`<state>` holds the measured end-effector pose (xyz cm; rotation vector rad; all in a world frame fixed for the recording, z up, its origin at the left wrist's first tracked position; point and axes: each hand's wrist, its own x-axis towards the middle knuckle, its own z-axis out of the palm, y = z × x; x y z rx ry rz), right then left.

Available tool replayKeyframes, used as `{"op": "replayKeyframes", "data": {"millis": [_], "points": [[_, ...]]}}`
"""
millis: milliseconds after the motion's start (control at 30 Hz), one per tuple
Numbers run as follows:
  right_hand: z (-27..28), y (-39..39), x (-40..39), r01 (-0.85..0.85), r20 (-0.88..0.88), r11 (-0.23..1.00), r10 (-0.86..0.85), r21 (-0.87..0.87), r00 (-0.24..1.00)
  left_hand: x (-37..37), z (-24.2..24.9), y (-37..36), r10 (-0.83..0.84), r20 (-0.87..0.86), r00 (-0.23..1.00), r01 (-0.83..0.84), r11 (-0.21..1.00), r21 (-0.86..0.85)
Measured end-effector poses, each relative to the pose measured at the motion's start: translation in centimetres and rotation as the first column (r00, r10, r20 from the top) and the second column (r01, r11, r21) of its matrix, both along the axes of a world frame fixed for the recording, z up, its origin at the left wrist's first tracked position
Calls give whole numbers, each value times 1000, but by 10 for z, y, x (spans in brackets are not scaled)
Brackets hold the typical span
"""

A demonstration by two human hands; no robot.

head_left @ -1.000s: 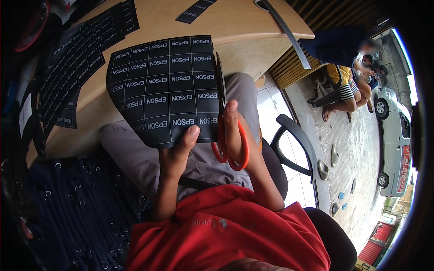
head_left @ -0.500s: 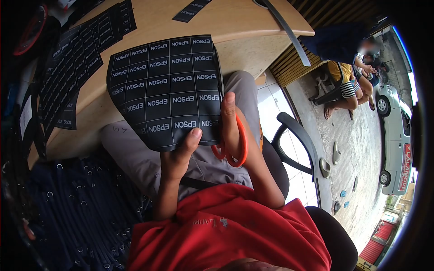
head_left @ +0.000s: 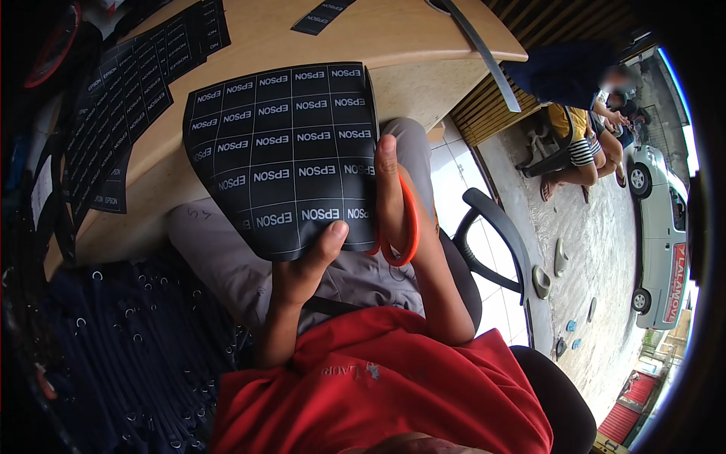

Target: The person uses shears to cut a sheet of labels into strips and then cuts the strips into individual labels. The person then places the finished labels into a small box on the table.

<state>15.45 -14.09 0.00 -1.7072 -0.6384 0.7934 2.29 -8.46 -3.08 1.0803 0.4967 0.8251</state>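
Note:
A black sheet [head_left: 280,144], printed with a grid of white EPSON labels, is held up over my lap; its right edge looks layered, as if several sheets lie together. My left hand [head_left: 310,257] grips its lower edge, thumb on the printed face and fingers hidden behind. At the right edge, my right hand [head_left: 389,189] presses with its thumb upright along the side. Scissors with orange-red handles [head_left: 412,227] hang on the right hand, their blades out of sight behind the sheet.
More EPSON label sheets [head_left: 121,113] lie on the wooden table [head_left: 257,34], with a small label strip [head_left: 324,15] farther back. A metal ruler-like strip [head_left: 484,57] overhangs the table. Dark blue straps with metal rings [head_left: 136,356] hang at lower left. A chair armrest [head_left: 503,250] stands right.
The label sheet has shifted slightly right and down with both hands. The scissors' handles have turned a little and sit slightly higher against my right hand.

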Motion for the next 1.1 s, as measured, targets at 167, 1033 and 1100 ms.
{"op": "replayKeyframes", "data": {"millis": [167, 1033, 1100], "points": [[-2, 1, 2, 10, 60, 999, -12, 37, 998, -7, -5, -2, -96, -33, 995, 95, 995, -39], [-4, 2, 2, 99, 180, 994, -92, -34, 979, -6, 3, -3, -91, -35, 995, 90, 995, -37], [0, 1, 1, 82, 129, 994, -72, -75, 989, -5, 4, -3, -99, -41, 994, 97, 994, -41]]}}
